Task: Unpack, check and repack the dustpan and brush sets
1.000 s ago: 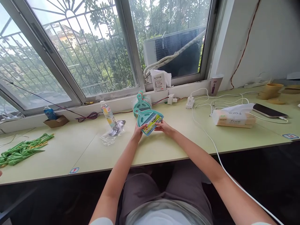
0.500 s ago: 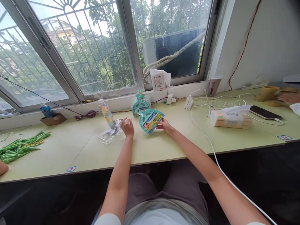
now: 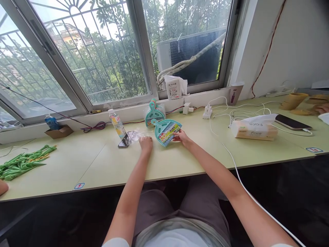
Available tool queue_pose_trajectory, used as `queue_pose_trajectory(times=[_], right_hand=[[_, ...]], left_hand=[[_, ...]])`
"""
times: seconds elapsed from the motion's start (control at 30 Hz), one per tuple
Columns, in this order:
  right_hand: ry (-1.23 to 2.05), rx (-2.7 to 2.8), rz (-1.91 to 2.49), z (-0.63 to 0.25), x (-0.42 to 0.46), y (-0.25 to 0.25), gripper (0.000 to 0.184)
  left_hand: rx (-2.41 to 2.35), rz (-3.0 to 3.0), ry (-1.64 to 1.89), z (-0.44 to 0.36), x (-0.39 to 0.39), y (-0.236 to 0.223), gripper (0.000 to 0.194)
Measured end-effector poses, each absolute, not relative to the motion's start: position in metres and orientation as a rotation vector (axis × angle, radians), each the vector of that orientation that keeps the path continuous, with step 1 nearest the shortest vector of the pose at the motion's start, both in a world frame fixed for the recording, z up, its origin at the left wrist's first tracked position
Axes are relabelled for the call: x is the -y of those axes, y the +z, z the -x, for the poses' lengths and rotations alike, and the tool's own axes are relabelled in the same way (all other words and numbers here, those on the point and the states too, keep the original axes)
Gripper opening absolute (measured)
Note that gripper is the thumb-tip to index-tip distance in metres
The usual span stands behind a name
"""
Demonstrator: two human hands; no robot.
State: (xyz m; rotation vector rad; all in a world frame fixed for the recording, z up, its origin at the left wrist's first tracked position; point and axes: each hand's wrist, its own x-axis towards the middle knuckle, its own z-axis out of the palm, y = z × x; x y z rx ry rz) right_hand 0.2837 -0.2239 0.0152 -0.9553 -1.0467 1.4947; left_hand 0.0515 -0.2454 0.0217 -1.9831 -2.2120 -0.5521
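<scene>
My right hand [image 3: 181,136] grips the lower right edge of a small teal dustpan with a blue-bristled brush [image 3: 168,131] and a colourful label, held tilted over the table. To its left, my left hand [image 3: 146,142] is low at the tabletop, closed on a crumpled clear plastic bag [image 3: 135,136]; its fingertips are partly hidden. Just behind the held set stands a pack of more teal dustpans [image 3: 155,115] in clear wrapping. Left of the bag are a drink bottle [image 3: 118,124] and a dark phone [image 3: 123,141].
A tissue pack [image 3: 254,131], a charging phone [image 3: 293,122] and white cables lie on the right. Tape rolls [image 3: 294,101] sit at the far right, near another person's hand [image 3: 322,108]. Folded green items [image 3: 25,161] lie left, with another person's arm beside them. A window stands behind.
My left hand has moved right and down, dragging the plastic bag off the phone, which now shows. The dustpan set has shifted slightly right in my right hand.
</scene>
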Motion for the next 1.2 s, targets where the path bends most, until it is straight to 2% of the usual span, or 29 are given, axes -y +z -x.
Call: queue_pose_trajectory(times=[0.2, 0.33, 0.47, 0.63, 0.8, 0.87, 1.0, 1.13, 1.2], right_hand=[[1.474, 1.033, 0.969, -0.285, 0.222, 0.014, 0.016], [1.471, 1.054, 0.933, -0.285, 0.224, 0.016, 0.019], [1.489, 1.089, 0.927, -0.283, 0.228, 0.02, 0.019], [1.488, 1.086, 0.988, -0.281, 0.232, 0.024, 0.019], [1.471, 1.062, 1.006, -0.284, 0.234, 0.026, 0.018], [1.46, 1.048, 0.994, -0.286, 0.234, 0.027, 0.016], [1.448, 1.02, 0.986, -0.292, 0.231, 0.027, 0.015], [1.44, 0.973, 0.995, -0.297, 0.226, 0.026, 0.014], [1.427, 0.953, 1.0, -0.298, 0.224, 0.025, 0.014]], left_hand=[[1.996, 2.002, -0.766, -0.057, 0.25, 0.027, 0.04], [2.15, 1.813, -0.803, -0.057, 0.249, 0.028, 0.032], [2.2, 1.787, -0.628, -0.055, 0.249, 0.028, 0.061], [2.164, 1.864, -0.459, -0.054, 0.251, 0.027, 0.057], [1.977, 2.078, -0.533, -0.058, 0.251, 0.022, 0.074], [1.913, 2.221, -0.494, -0.062, 0.251, 0.019, 0.069], [1.879, 2.382, -0.319, -0.066, 0.249, 0.016, 0.04], [1.803, 2.326, -0.312, -0.061, 0.249, 0.018, 0.052], [1.836, 2.211, -0.339, -0.057, 0.249, 0.021, 0.049]])
